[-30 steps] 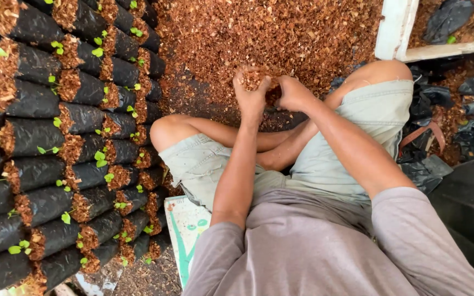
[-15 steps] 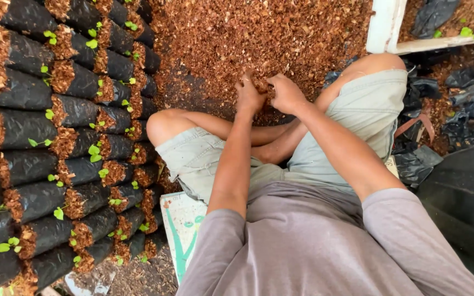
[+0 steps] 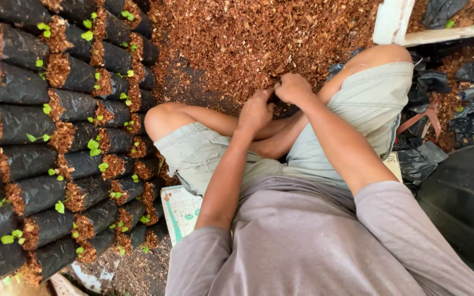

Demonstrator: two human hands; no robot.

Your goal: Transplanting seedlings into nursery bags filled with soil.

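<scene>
At the bottom of the frame the grey shirt (image 3: 314, 246) of the seated person fills the view, and above it the pale shorts (image 3: 357, 115) and crossed legs rest on the ground. Under the left thigh a white board with green marks (image 3: 181, 211) lies partly covered. At the left side, rows of black plastic grow bags (image 3: 34, 148) lie stacked, each with brown filling and small green seedlings. At the right edge, loose black plastic sheets (image 3: 467, 109) lie crumpled. In the upper middle a heap of brown coconut husk chips (image 3: 259, 38) covers the ground, and a white tray (image 3: 393, 24) is cut off at the upper right corner.

The left hand (image 3: 255, 112) and the right hand (image 3: 293, 89) are close together at the near edge of the heap, fingers curled. What they hold between them is hidden, so I cannot tell.
</scene>
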